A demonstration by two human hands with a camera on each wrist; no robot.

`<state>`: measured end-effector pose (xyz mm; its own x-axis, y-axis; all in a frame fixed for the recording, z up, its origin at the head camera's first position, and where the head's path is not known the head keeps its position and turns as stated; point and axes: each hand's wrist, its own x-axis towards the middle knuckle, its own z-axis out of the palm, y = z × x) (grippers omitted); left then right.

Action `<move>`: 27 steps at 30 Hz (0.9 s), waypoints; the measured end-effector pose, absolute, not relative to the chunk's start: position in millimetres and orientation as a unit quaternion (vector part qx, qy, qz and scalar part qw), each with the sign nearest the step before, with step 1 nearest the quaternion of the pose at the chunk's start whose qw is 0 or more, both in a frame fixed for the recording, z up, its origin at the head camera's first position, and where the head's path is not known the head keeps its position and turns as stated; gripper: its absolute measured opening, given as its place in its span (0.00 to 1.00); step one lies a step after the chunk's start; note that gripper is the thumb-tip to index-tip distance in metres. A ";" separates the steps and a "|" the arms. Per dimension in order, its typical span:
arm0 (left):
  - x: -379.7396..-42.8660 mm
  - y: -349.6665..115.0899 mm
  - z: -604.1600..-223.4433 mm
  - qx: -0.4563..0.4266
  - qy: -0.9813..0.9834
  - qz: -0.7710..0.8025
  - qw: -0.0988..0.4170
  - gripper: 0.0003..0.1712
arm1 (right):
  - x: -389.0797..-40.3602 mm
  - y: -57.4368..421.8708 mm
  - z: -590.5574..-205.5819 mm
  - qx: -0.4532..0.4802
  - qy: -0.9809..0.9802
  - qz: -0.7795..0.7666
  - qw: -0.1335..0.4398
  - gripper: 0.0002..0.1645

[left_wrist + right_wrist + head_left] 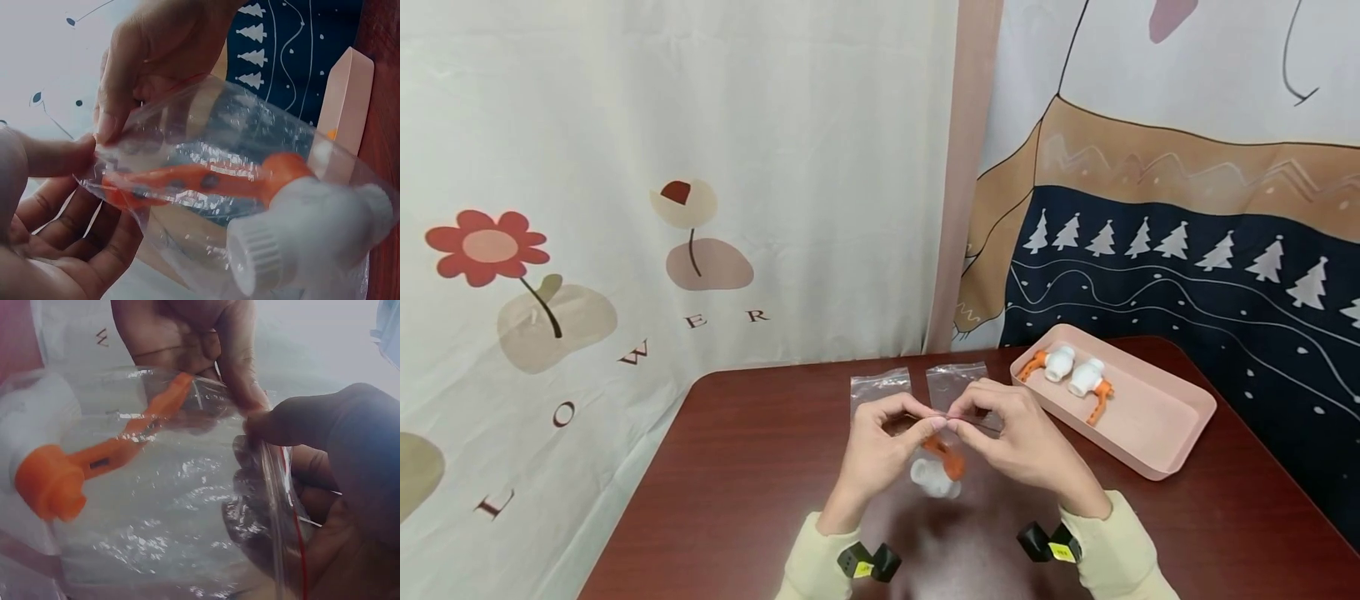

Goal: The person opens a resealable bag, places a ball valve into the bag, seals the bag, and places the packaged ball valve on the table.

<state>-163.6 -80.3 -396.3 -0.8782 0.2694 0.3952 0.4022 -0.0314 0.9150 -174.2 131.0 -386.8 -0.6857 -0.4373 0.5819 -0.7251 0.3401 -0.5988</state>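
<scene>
As left hand (883, 442) and right hand (1028, 435) pinch the bag (165, 494), valve (932, 478) sits at their six o'clock.
Paired grip likely steadies the bag.

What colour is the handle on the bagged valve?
The handle is orange, seen best in the right wrist view.

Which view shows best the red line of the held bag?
The right wrist view: the red line runs clearly along the bag. The left wrist view shows only a short, faint stretch; in the head view it is too small to tell.
</scene>
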 end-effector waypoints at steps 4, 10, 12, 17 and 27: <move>-163.7 -79.4 -396.3 -0.256 -0.695 -0.671 0.036 0.05 | -173.3 131.5 -386.5 0.365 -0.802 0.443 0.168 0.11; -165.1 -76.6 -398.1 -0.250 -0.713 -0.652 0.063 0.05 | -172.6 133.9 -385.4 0.361 -0.805 0.441 0.167 0.13; -165.2 -75.2 -399.5 -0.244 -0.715 -0.649 0.085 0.05 | -172.5 134.9 -384.9 0.357 -0.807 0.445 0.155 0.12; -164.2 -73.1 -401.8 -0.249 -0.709 -0.649 0.117 0.05 | -173.3 136.9 -384.1 0.357 -0.804 0.458 0.124 0.09; -163.1 -76.3 -399.7 -0.270 -0.680 -0.672 0.115 0.07 | -173.5 141.8 -382.0 0.341 -0.812 0.464 0.099 0.06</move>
<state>-163.1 -76.3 -399.7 -0.8277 0.2134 0.5191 0.5215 -0.0495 0.8518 -173.5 141.8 -382.0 -0.7478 -0.4615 0.4772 -0.6455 0.3374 -0.6852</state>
